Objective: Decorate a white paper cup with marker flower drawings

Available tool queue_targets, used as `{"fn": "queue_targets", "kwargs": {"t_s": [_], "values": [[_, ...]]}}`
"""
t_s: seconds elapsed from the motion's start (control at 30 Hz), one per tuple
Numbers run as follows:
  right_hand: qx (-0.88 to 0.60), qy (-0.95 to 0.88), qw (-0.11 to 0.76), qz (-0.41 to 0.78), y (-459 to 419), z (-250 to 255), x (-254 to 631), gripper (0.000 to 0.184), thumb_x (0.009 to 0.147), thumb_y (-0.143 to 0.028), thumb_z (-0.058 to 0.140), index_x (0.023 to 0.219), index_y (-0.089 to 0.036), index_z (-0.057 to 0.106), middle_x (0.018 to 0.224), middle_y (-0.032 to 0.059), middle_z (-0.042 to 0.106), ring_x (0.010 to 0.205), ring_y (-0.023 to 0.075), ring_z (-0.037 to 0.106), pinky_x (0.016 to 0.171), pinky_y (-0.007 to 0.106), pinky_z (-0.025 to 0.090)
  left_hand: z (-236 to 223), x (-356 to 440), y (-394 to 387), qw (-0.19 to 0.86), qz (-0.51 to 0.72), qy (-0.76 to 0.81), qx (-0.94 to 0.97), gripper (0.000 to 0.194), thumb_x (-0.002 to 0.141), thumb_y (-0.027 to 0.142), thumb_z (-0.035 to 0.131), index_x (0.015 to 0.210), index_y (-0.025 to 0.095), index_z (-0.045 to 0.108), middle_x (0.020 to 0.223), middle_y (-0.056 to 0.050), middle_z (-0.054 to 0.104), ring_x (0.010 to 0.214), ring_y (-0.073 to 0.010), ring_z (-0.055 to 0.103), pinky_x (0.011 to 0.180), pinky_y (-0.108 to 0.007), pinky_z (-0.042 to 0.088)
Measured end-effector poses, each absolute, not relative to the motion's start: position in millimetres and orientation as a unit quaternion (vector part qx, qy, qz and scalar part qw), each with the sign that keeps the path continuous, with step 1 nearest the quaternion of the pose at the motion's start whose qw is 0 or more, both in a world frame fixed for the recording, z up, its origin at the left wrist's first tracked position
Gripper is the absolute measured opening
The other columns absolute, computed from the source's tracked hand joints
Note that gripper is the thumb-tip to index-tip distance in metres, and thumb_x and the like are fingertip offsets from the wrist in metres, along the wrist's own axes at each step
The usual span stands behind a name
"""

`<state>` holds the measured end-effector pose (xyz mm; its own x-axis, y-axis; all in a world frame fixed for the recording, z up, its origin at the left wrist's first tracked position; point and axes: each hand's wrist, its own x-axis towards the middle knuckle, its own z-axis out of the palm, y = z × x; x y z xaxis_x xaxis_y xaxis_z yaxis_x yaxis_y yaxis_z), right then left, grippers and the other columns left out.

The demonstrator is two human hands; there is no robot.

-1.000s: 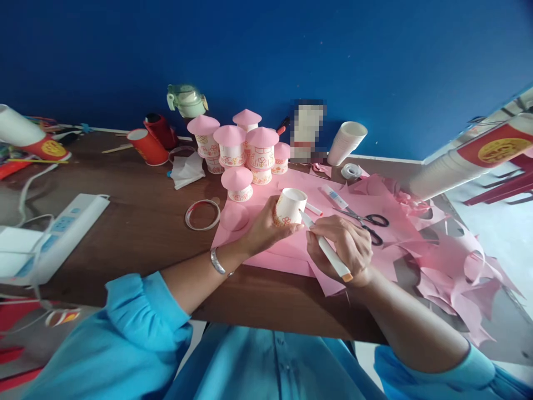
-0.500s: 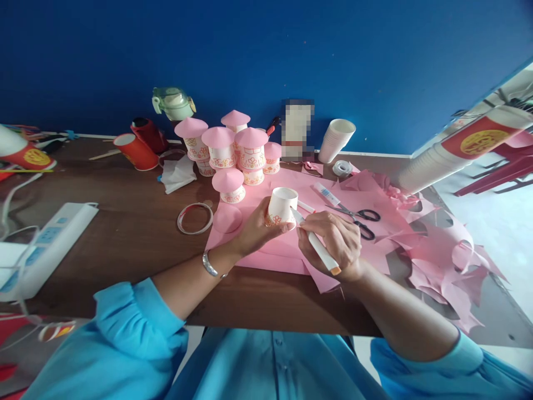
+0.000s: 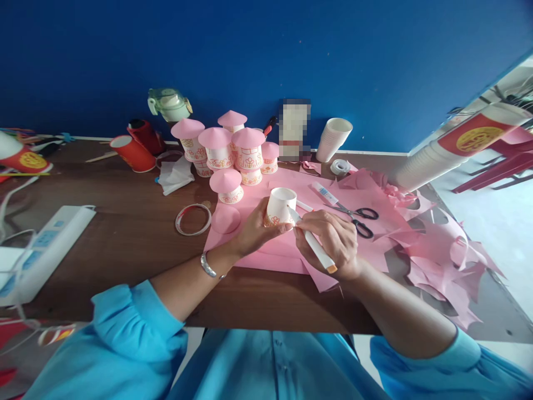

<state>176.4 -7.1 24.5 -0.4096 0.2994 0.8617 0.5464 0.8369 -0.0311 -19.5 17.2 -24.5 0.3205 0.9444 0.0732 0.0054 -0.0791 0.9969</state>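
Observation:
My left hand (image 3: 257, 229) is closed round a small white paper cup (image 3: 280, 203) with orange drawings near its base, held tilted over pink paper (image 3: 287, 250). My right hand (image 3: 333, 241) grips a white marker (image 3: 311, 243) with an orange end cap, and its tip rests against the cup's side. Just behind stands a cluster of decorated cups with pink cone roofs (image 3: 227, 150). A loose pink cone (image 3: 225, 219) lies to the left of the held cup.
Scissors (image 3: 358, 216), a glue tube (image 3: 325, 193), a tape roll (image 3: 340, 166) and pink scraps (image 3: 441, 250) lie to the right. White cup stacks (image 3: 335, 139) and red cups (image 3: 129, 153) stand behind. A power strip (image 3: 45, 239) and a ring (image 3: 192, 219) are on the left.
Both hands with cup and marker shifted slightly left in the picture as the head turned; the grip on each is unchanged.

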Motion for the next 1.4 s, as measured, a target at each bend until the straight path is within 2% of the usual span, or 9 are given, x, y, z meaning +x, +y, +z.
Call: {"fn": "queue_targets", "kwargs": {"t_s": [0.27,0.63,1.1,1.4], "values": [[-0.265,-0.831,0.471,-0.131,-6.8,22.5,177.3,0.024,0.092,-0.006,0.063,0.11,-0.022,0.058,0.084,0.0025,0.074,0.066,0.0162,0.069,0.06,0.028,0.057,-25.6,-19.8,17.1,0.557,0.424,0.395,0.595,0.067,0.08,0.062,0.085,0.122,0.019,0.056,0.123,-0.012,0.066,0.112,-0.0285,0.062,0.093,-0.042,0.053],[-0.257,-0.834,0.474,-0.118,-8.8,19.1,172.1,0.02,0.092,-0.004,0.064,0.103,-0.02,0.058,0.08,0.0025,0.073,0.064,0.0159,0.068,0.061,0.028,0.058,-23.2,-19.0,16.3,0.552,0.426,0.413,0.585,0.063,0.08,0.059,0.086,0.118,0.018,0.056,0.113,-0.008,0.063,0.103,-0.0241,0.058,0.09,-0.039,0.051],[-0.259,-0.823,0.49,-0.122,-8.9,22.4,174.1,0.02,0.093,-0.007,0.064,0.107,-0.021,0.059,0.082,0.0016,0.073,0.066,0.015,0.07,0.061,0.028,0.06,-19.2,-18.9,15.6,0.574,0.426,0.394,0.578,0.072,0.076,0.069,0.085,0.12,0.019,0.056,0.112,-0.008,0.062,0.105,-0.0257,0.057,0.089,-0.04,0.051],[-0.254,-0.817,0.503,-0.123,-7.2,22.5,174.2,0.02,0.095,-0.008,0.065,0.109,-0.021,0.059,0.085,0.0028,0.075,0.069,0.0154,0.073,0.062,0.028,0.061,-22.0,-20.9,16.5,0.586,0.426,0.378,0.577,0.068,0.077,0.064,0.087,0.122,0.021,0.058,0.113,-0.007,0.063,0.105,-0.0244,0.057,0.091,-0.039,0.05]]}}
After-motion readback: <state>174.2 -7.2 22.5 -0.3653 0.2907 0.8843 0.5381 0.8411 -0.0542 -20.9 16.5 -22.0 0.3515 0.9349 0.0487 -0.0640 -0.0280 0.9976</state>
